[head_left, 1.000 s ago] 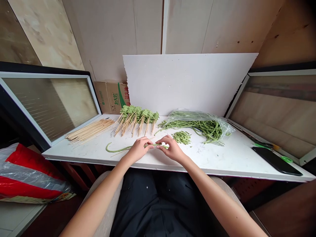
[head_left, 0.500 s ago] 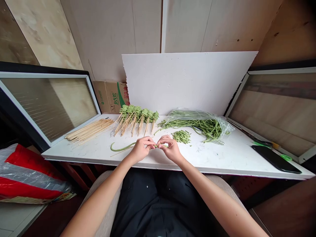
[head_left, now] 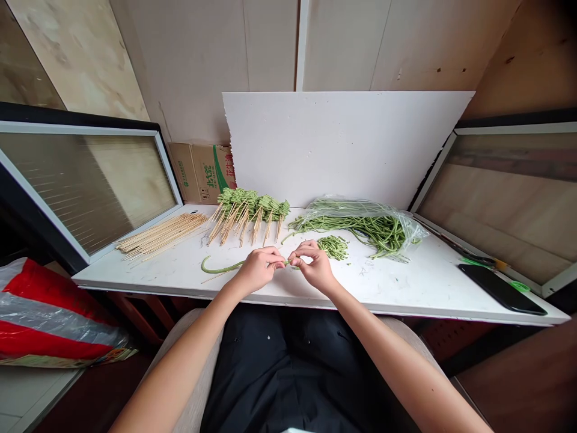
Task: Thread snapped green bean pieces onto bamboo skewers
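Over the front middle of the table, my left hand (head_left: 260, 268) is closed on a long green bean (head_left: 222, 268), whose curved tail runs out to the left on the tabletop. My right hand (head_left: 315, 268) pinches the bean's other end between thumb and fingertips, close to the left fingertips. The fingers hide most of that end. A thin bamboo skewer (head_left: 213, 278) lies beside the bean's tail. Just beyond my right hand is a small heap of cut bean pieces (head_left: 333, 247).
Bean-loaded skewers (head_left: 270, 208) are stacked at the back, with bare bamboo skewers (head_left: 162, 236) to their left. Long beans (head_left: 383, 234) spill from a clear plastic bag (head_left: 412, 231). A black phone (head_left: 502, 290) lies at right. A cardboard box (head_left: 198, 174) and white board (head_left: 342, 147) stand behind.
My right hand has shifted slightly right, with a wider gap between thumb and fingers. My left hand stays nearly in place, still holding the bean. The view has tilted slightly.
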